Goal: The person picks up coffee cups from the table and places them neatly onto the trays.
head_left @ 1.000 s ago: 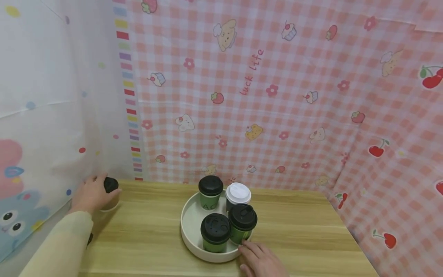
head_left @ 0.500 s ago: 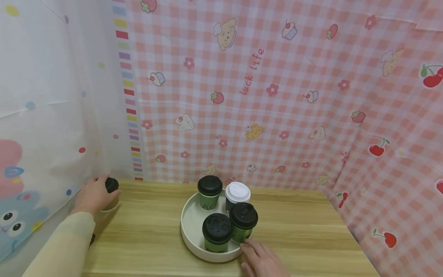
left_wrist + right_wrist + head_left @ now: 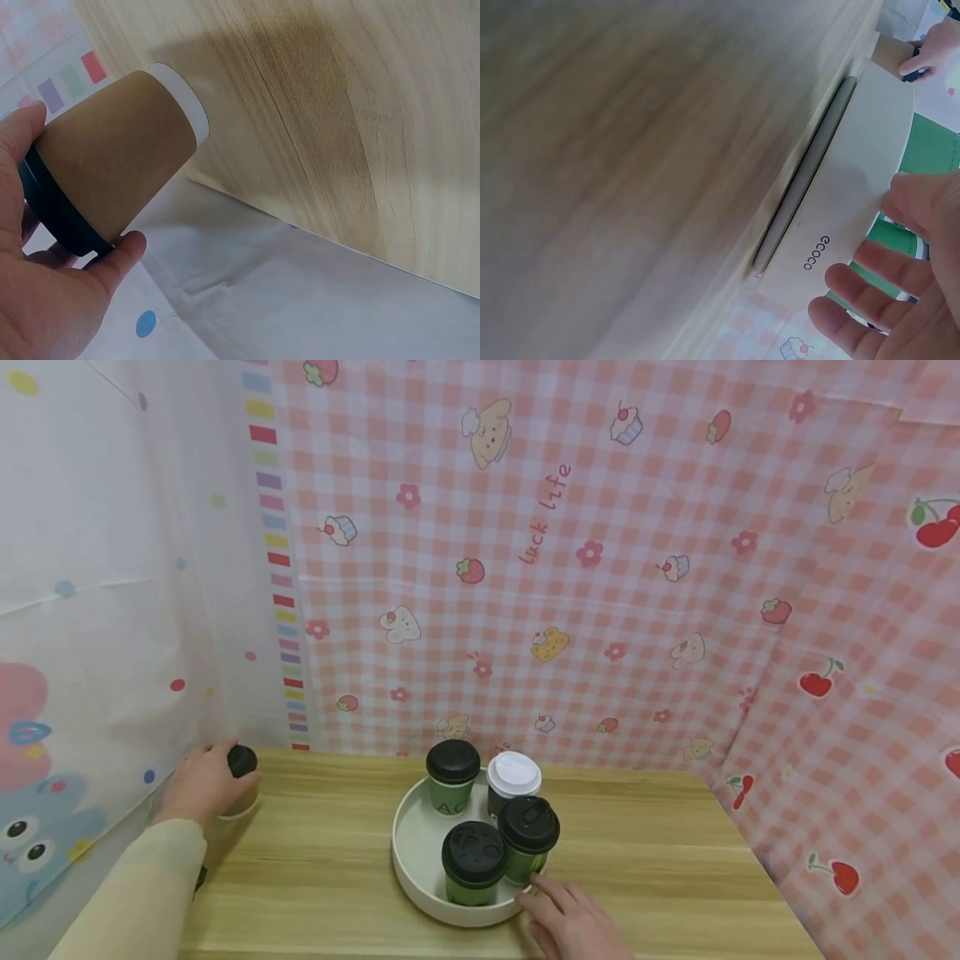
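Observation:
My left hand (image 3: 198, 785) grips a brown paper cup (image 3: 120, 142) by its dark lid (image 3: 56, 202), at the table's left side. In the left wrist view the cup has a white base edge. My right hand (image 3: 573, 918) touches the outer wall of a round white tray (image 3: 423, 906) with its fingertips, fingers slightly bent. On the tray stand a green cup with a black lid (image 3: 453, 777) at the back, a white-lidded dark cup (image 3: 513, 781), a black-lidded green cup (image 3: 528, 835) at the right and another green cup (image 3: 472, 872) in front.
The wooden table (image 3: 322, 852) ends at a pink checked cloth (image 3: 435, 593) behind and a white printed cloth (image 3: 97, 635) at the left. Beside the left sleeve (image 3: 138, 889) a small dark thing (image 3: 200, 878) shows, mostly hidden.
The tray turns slightly counterclockwise in place: the front cup shifts right, the right cup away, the back cups left. My right hand moves slightly right along it. The left hand barely moves.

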Motion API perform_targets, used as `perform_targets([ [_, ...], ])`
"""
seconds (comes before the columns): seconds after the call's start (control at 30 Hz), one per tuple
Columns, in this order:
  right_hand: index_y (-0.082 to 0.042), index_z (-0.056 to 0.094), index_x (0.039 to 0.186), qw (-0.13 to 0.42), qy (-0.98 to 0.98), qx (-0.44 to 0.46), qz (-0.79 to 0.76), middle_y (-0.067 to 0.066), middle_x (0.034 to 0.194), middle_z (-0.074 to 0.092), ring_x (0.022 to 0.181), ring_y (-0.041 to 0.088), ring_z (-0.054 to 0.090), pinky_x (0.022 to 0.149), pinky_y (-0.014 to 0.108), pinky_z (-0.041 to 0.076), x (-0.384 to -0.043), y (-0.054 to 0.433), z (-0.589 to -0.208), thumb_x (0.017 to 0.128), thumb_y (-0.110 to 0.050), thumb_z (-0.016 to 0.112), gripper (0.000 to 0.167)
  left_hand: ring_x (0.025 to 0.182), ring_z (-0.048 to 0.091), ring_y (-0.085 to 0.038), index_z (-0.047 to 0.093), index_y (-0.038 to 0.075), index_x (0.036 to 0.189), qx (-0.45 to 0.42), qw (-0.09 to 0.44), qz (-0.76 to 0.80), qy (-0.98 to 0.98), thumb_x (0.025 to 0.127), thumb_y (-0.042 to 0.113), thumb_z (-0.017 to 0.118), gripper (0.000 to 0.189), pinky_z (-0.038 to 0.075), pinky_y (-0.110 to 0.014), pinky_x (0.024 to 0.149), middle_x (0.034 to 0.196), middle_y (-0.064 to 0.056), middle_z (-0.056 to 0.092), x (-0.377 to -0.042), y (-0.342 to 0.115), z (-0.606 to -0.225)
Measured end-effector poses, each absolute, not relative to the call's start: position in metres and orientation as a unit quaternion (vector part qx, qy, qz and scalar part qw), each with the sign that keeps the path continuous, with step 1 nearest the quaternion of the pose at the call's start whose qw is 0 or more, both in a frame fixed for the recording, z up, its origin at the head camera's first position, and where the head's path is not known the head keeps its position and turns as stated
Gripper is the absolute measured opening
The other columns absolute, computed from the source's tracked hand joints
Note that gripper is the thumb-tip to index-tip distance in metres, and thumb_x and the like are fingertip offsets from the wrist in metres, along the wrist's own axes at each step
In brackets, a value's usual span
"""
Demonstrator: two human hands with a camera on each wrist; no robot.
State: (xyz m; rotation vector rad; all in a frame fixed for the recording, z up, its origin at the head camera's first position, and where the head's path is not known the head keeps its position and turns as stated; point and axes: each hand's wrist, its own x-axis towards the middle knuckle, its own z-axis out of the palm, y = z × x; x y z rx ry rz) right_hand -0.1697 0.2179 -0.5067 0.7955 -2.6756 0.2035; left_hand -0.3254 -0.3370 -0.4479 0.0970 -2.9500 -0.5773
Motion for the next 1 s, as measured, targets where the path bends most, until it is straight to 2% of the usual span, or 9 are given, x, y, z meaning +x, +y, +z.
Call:
perform_targets([
  [0.37, -0.017, 0.076, 0.126, 0.262, -0.918, 0.296, 0.037, 0.001, 0.13, 0.074, 0.113, 0.018, 0.07, 0.094, 0.036, 0.062, -0.176, 0.225, -0.512, 0.087, -0.026, 0.087, 0.042, 0.127, 0.042, -0.07, 0.038, -0.01, 0.156, 0.035, 0.073, -0.2, -0.976, 0.096, 0.043, 0.074, 0.087, 0.043, -0.081, 0.103, 0.149, -0.049, 0.036, -0.323, -0.338, -0.45],
  [0.67, -0.015, 0.075, 0.128, 0.256, -0.919, 0.299, 0.034, 0.002, 0.13, 0.074, 0.112, 0.018, 0.07, 0.093, 0.036, 0.062, -0.181, 0.23, -0.51, 0.087, -0.026, 0.087, 0.044, 0.128, 0.042, -0.069, 0.04, -0.007, 0.157, 0.028, 0.1, -0.215, -0.971, 0.097, 0.047, 0.073, 0.088, 0.042, -0.081, 0.104, 0.15, -0.047, 0.039, -0.319, -0.339, -0.453],
  [1.0, -0.02, 0.076, 0.123, 0.282, -0.91, 0.302, 0.038, 0.002, 0.127, 0.075, 0.11, 0.018, 0.072, 0.091, 0.036, 0.063, -0.182, 0.23, -0.515, 0.084, -0.023, 0.089, 0.041, 0.129, 0.044, -0.068, 0.04, -0.003, 0.159, -0.003, 0.124, -0.221, -0.967, 0.097, 0.05, 0.074, 0.089, 0.046, -0.08, 0.099, 0.15, -0.046, 0.041, -0.304, -0.337, -0.437],
])
